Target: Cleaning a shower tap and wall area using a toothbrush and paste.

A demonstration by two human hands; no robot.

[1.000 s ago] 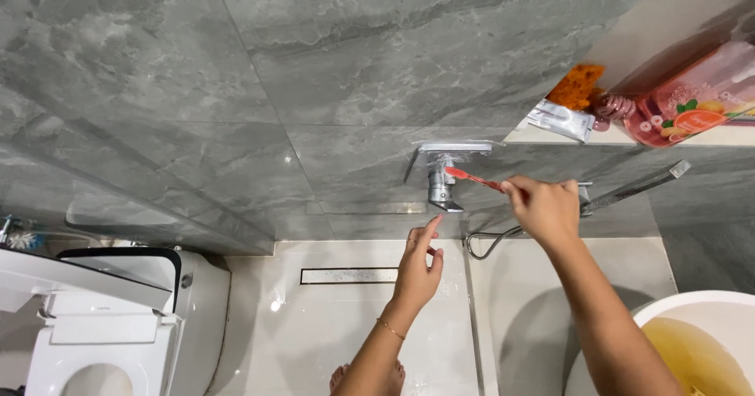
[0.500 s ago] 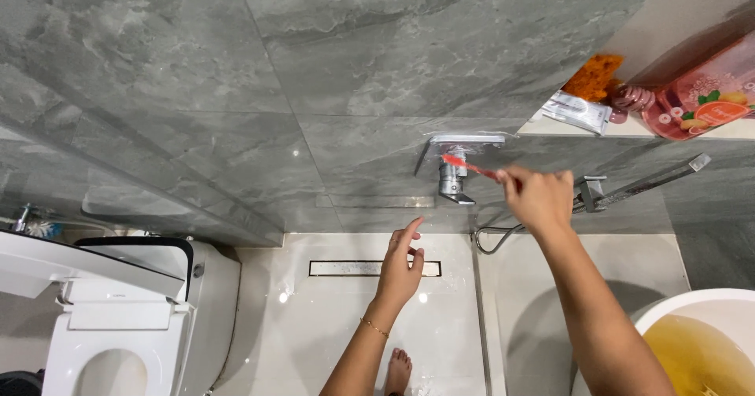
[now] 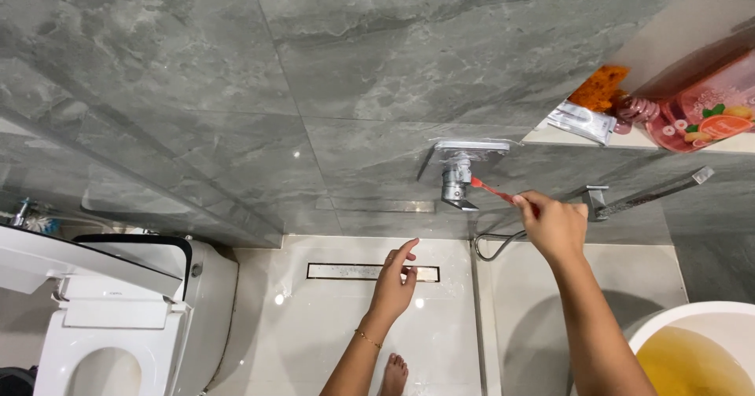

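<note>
Right hand [image 3: 553, 224] pinches a red toothbrush [image 3: 493, 192] — bristle end touching the chrome wall tap [image 3: 458, 177]. Left hand [image 3: 393, 282] hangs spread, empty, above the floor drain [image 3: 346, 272].

— Where does everything sit relative to the wall tap [image 3: 458, 177]?

— The shelf [image 3: 550, 136] with packets [image 3: 583, 121] is up to its right, the hose [image 3: 495, 246] just below right. The floor drain [image 3: 372, 272] lies below left, the toilet [image 3: 102, 317] far left, the basin [image 3: 696, 349] at lower right.
</note>
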